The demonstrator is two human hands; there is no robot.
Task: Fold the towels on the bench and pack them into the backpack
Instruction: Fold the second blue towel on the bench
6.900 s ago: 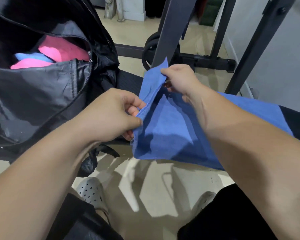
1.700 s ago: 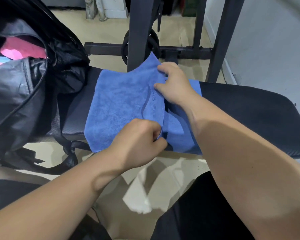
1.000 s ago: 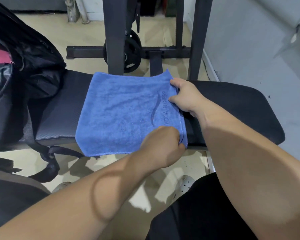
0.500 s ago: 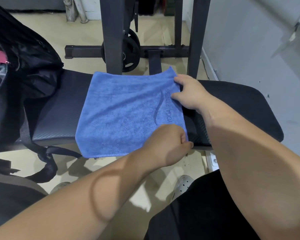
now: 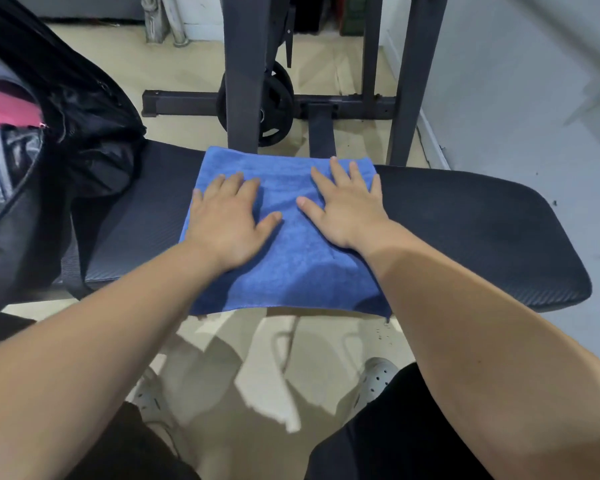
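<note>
Smoothing is the step I judge to be in hand. I have the left hand [image 5: 227, 220] and the right hand [image 5: 343, 209] both laid palm-down on the blue terry-cloth towel [image 5: 291, 265], fingers straight and spread, gripping nothing and only bearing on the cloth. The thumbs point toward each other with a strip of bare towel between them.

The towel lies across the black padded bench [image 5: 465, 230], roughly midway along it. Its far edge reaches the far side of the pad and its near edge hangs just over the front. It looks like a neat rectangle, which I take to be a folded state, though I cannot count the layers from here.

The black fabric backpack [image 5: 66, 140] stands at the left end of the bench with its mouth open, and a pink folded cloth [image 5: 0, 109] shows inside.

For the next move I would expect either one more fold or the lift into the bag. Either way both hands must go from flat to pinching: fingers curled under an edge, thumbs on top, catching every layer together so the fold does not slide apart. If it goes to the bag, it has to travel left and enter the opening beside the pink cloth without snagging on the rim.
</note>
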